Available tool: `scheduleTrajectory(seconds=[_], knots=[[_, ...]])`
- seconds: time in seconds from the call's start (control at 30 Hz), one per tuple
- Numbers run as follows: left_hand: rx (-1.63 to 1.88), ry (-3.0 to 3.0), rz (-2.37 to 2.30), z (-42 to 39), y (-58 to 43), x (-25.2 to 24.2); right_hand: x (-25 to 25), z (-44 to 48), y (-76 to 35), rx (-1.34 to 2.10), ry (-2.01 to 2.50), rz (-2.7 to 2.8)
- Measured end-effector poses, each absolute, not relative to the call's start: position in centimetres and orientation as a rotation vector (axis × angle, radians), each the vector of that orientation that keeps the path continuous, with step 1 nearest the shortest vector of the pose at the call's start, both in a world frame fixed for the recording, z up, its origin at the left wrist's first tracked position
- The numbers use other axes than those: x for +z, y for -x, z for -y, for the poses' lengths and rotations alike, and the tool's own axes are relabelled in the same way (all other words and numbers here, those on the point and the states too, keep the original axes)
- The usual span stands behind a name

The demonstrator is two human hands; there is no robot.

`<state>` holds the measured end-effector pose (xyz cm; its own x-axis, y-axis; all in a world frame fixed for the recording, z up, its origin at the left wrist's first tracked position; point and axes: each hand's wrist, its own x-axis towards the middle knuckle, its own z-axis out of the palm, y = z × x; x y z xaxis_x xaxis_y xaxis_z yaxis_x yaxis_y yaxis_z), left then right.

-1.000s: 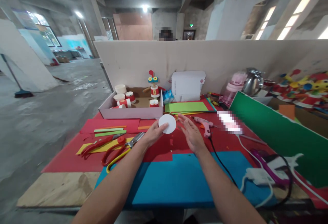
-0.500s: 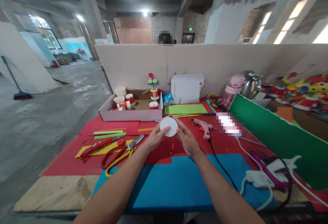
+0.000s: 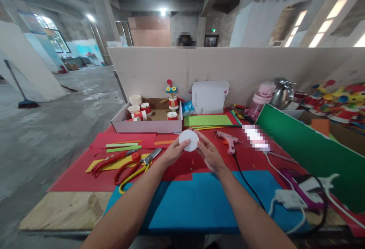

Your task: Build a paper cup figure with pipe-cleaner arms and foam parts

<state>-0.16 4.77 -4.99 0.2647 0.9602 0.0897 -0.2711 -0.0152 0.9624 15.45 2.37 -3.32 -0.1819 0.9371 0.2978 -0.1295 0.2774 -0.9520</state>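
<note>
Both of my hands hold a round white paper cup, its base facing me, above the red sheet on the table. My left hand grips its left side with curled fingers. My right hand clasps its right side, fingers wrapped over the rim. A pink glue gun lies just right of my right hand. Red and yellow scissors lie to the left of my left hand.
An open cardboard box with red-and-white cups stands behind the cup. Green and coloured paper sheets, a white bag, a pink bottle and a kettle stand at the back. A green board and power strip cables are at right.
My right hand, open and apart from the cup a second ago, has closed onto its right side. The cup stays held in nearly the same spot.
</note>
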Motion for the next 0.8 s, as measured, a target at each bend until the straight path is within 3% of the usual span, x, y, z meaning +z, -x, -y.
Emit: scheduleTrajectory(seconds=[0.17, 0.4, 0.8], knots=[[1.183, -1.283, -0.803, -4.5, 0.0, -4.3, -3.3, -2.6, -15.7, 1.233, 0.789, 1.384], [1.268, -1.566, -0.985, -4.1, -0.2, -3.5, -4.8, -3.3, -15.4, 1.046, 0.883, 1.457], [1.345, -1.818, -1.066, -5.2, -0.4, -5.5, -4.8, -3.1, -15.0, 1.278, 0.802, 1.253]])
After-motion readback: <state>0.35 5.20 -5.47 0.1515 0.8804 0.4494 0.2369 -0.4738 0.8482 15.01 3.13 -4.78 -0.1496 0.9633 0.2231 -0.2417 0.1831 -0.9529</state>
